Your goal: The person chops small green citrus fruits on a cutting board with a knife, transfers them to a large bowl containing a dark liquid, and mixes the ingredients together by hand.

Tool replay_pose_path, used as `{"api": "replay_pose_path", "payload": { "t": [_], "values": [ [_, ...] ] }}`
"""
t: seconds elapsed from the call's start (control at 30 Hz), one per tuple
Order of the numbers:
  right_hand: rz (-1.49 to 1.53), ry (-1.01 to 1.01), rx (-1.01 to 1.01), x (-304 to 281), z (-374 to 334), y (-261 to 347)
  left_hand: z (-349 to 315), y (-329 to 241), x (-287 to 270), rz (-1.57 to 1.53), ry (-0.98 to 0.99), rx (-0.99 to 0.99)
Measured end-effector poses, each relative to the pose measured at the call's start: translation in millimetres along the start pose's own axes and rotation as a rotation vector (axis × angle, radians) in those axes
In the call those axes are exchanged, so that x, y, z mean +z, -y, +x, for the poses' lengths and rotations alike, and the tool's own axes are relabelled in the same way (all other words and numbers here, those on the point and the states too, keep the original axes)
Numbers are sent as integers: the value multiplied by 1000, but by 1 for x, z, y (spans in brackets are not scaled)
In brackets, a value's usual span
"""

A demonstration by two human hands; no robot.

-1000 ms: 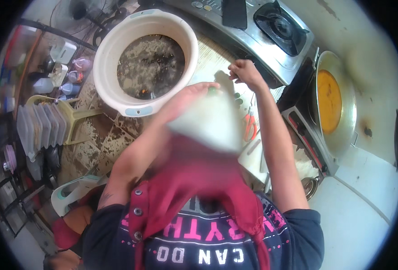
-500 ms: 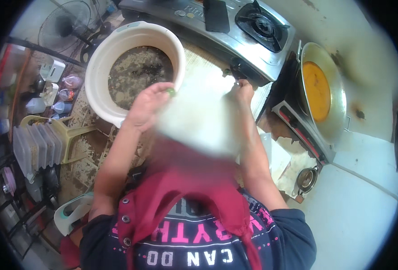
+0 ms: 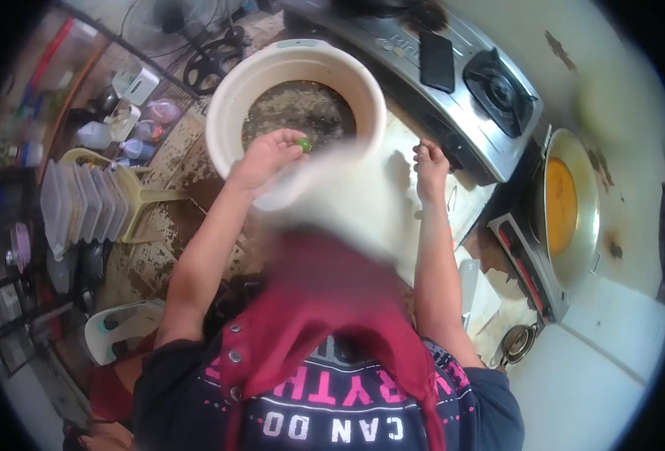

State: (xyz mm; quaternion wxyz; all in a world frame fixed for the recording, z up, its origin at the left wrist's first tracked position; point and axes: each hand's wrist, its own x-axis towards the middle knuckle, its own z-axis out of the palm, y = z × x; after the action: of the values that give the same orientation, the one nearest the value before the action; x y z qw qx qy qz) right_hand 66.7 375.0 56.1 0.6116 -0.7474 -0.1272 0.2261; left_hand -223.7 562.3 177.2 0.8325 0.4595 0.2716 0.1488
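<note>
My left hand [image 3: 271, 159] pinches a small round green fruit [image 3: 304, 144] between thumb and fingertips, above the near rim of a large cream basin [image 3: 221, 113]. Dark, murky contents [image 3: 302, 113] with paler patches lie in the bottom of the basin. To the right, my right hand [image 3: 431, 167] is closed with curled fingers over a pale surface [image 3: 464, 197], close to the stove's front edge. What it holds, if anything, I cannot make out. A blurred white shape [image 3: 355, 192] in the middle hides part of the space between my hands.
A steel gas stove [image 3: 490, 143] stands at the far right, with a black phone [image 3: 437, 62] lying on it. Right of it, a wide pan [image 3: 589, 203] of orange liquid sits on another burner. At left are a yellowish stool [image 3: 140, 197], clear containers [image 3: 84, 199] and a fan [image 3: 171, 22].
The whole view has shifted, so the basin and stove appear farther right. My hands are farther apart. The green fruit in my left hand shows more plainly, near the basin's rim.
</note>
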Motion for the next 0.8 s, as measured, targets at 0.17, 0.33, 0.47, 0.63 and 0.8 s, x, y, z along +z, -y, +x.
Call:
{"api": "replay_pose_path", "payload": {
  "t": [0.17, 0.33, 0.47, 0.63, 0.8],
  "values": [
    [425, 393, 123, 52, -59, 127, 7, -4, -32, 366, -84, 17],
    [-182, 512, -188, 121, -41, 129, 51, -17, -55, 912, -139, 72],
    [-749, 535, -618, 157, -21, 116, 74, -29, -61, 1346, -133, 248],
    [-1120, 612, -647, 180, -30, 113, 78, -31, -69, 1676, -78, 237],
    [-1273, 653, -670, 190, -36, 117, 77, -32, -64, 1661, -113, 273]
  ]
}}
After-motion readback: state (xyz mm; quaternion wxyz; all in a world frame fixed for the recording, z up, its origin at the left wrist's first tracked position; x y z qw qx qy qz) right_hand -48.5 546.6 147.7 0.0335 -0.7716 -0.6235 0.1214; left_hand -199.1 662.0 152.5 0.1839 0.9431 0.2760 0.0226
